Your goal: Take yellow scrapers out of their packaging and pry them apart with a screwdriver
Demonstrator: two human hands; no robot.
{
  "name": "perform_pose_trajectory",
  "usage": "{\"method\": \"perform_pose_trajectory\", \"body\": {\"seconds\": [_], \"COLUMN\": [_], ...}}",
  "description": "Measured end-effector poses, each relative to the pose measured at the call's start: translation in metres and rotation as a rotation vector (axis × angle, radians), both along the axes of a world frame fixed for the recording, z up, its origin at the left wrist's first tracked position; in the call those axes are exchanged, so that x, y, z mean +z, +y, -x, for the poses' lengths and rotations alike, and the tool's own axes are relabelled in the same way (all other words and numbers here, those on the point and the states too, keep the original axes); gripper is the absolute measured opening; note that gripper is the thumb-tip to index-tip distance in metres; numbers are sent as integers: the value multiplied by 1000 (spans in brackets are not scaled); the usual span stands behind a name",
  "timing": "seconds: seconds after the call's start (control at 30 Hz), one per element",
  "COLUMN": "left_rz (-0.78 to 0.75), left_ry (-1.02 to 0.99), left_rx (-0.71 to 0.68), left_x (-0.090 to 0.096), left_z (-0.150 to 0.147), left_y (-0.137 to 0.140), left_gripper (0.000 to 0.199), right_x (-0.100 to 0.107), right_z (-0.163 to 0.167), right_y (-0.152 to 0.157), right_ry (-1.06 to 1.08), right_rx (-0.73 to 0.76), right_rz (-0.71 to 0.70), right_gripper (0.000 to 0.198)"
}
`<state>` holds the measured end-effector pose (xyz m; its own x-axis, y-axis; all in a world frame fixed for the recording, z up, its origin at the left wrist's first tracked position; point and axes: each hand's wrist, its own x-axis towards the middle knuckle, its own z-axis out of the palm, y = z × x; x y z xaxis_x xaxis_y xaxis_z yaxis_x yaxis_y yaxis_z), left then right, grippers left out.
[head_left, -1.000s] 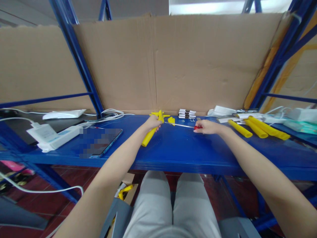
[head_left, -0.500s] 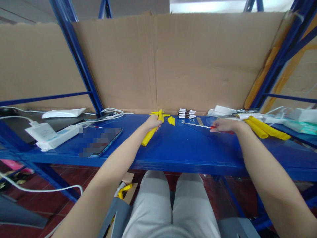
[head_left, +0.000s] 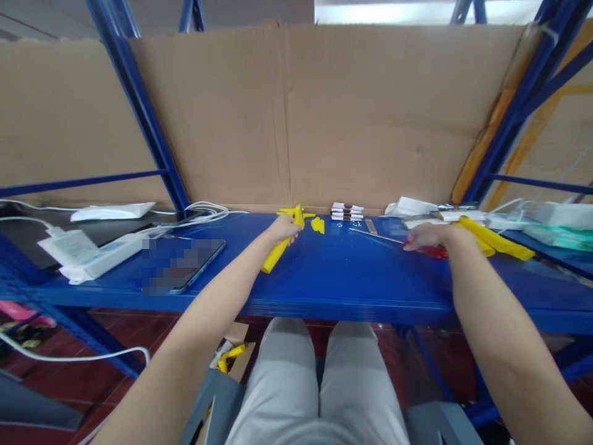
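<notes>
My left hand (head_left: 283,228) is closed around a yellow tube-shaped part (head_left: 274,258), which stands out below the fingers and shows a branching piece above them. Beside it on the blue shelf lies a small yellow piece (head_left: 317,225). Over at the right, my right hand (head_left: 427,237) grips a screwdriver (head_left: 382,237) by its red handle. Its long metal shaft points left, with the tip well apart from the yellow part. Just beyond the right hand, yellow tubes (head_left: 503,242) lie partly hidden by the wrist.
A stack of white-and-dark items (head_left: 347,211) stands at the back, near a small metal strip (head_left: 370,226). A tablet-like device (head_left: 199,266) and a white power strip (head_left: 104,256) are on the left. Cardboard (head_left: 370,117) walls the rear. Below, a box (head_left: 241,364) holds yellow parts.
My right hand has moved a little to the right, taking the screwdriver with it, and more of the red handle shows. My left hand keeps its hold on the yellow part.
</notes>
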<state>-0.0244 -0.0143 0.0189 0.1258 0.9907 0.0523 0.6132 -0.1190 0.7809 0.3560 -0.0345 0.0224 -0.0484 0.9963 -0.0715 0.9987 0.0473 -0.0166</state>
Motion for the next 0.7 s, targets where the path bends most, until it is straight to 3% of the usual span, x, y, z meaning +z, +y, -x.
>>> {"method": "perform_pose_trajectory", "body": {"seconds": [0.1, 0.4, 0.53, 0.7], "left_rz": [4, 10, 15, 18], "left_ry": [0, 20, 18, 20], "left_rx": [-16, -10, 12, 17], "left_x": [-1, 1, 4, 3], "left_z": [1, -1, -4, -4], "left_y": [1, -4, -8, -5], "left_gripper": [27, 28, 28, 27], "right_x": [5, 3, -1, -12], "right_z": [7, 15, 30, 59], "right_y": [-3, 3, 6, 15], "right_ry": [-15, 35, 58, 121], "right_rx": [-115, -37, -32, 113], "right_rz": [155, 75, -58, -289], "right_gripper": [21, 23, 22, 24]}}
